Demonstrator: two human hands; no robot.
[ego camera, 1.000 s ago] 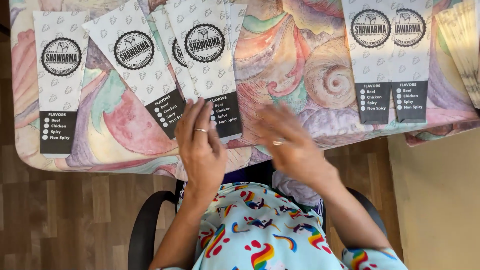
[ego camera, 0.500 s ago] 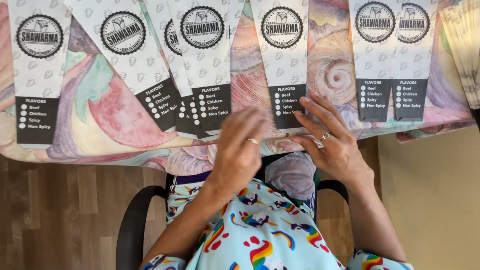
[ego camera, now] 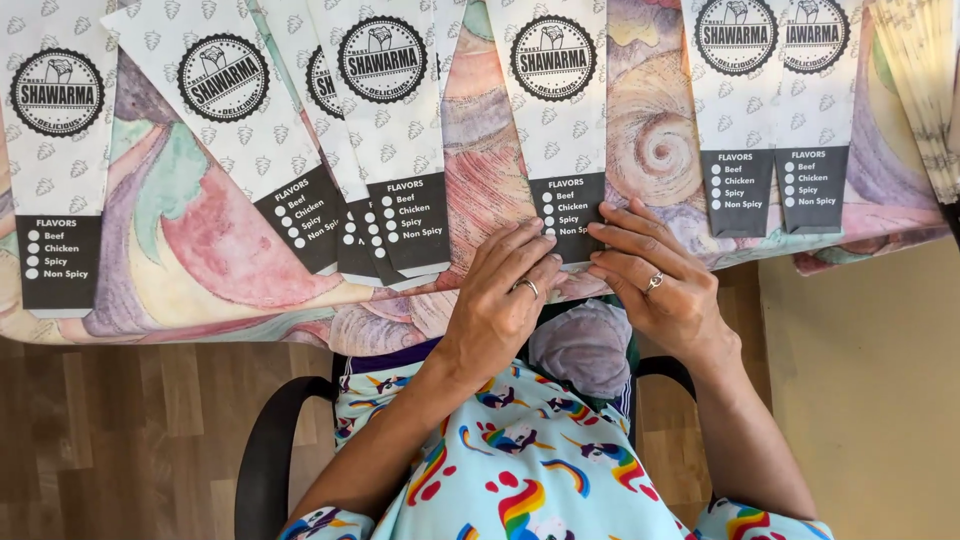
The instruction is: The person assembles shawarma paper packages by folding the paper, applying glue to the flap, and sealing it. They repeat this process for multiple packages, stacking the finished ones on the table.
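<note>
Sleeve [ego camera: 557,110] end under both hands' fingertips [ego camera: 545,243] (table edge).

The left hand [ego camera: 500,300] has moved right to the middle paper sleeve [ego camera: 560,120]. Both it and the right hand [ego camera: 660,285] now press fingertips on its dark lower end.

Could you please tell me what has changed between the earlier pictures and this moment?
A paper sleeve that was not there a second ago now lies in the gap at the middle of the table. Both hands have moved right to it: the left hand and the right hand now rest their fingertips on its dark lower end. The other sleeves on the patterned tablecloth lie as before.
</note>
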